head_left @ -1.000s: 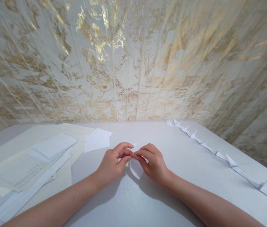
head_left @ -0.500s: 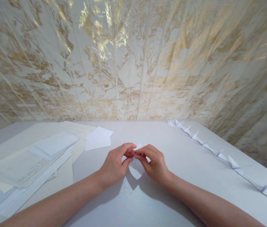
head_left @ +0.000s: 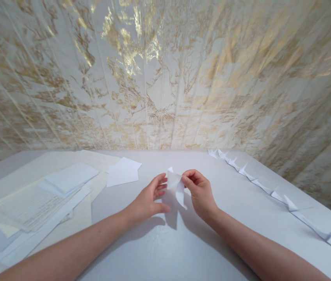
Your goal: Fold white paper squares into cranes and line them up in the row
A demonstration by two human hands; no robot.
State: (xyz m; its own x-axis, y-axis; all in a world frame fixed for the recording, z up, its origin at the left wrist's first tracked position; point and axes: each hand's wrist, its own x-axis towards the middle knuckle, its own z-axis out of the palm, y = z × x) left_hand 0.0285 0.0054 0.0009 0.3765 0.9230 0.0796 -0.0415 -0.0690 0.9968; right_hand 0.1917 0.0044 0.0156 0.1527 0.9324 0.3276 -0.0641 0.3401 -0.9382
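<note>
A small folded white paper is held up above the white table, its lower tip curling to the right. My right hand pinches its upper right corner between thumb and fingertips. On the other side my left hand is open, thumb and fingers apart, close to the paper's left edge. Whether its fingertips touch the paper I cannot tell. The paper's shadow falls on the table just below.
Along the right edge stands a row of several folded white paper cranes. At left lie printed sheets with folded white paper on top. Small white sheets lie nearer the middle. A gold-patterned curtain hangs behind.
My left hand has let go of the paper and opened, shifting slightly left. My right hand has lifted and turned the paper, so a broader face shows.
</note>
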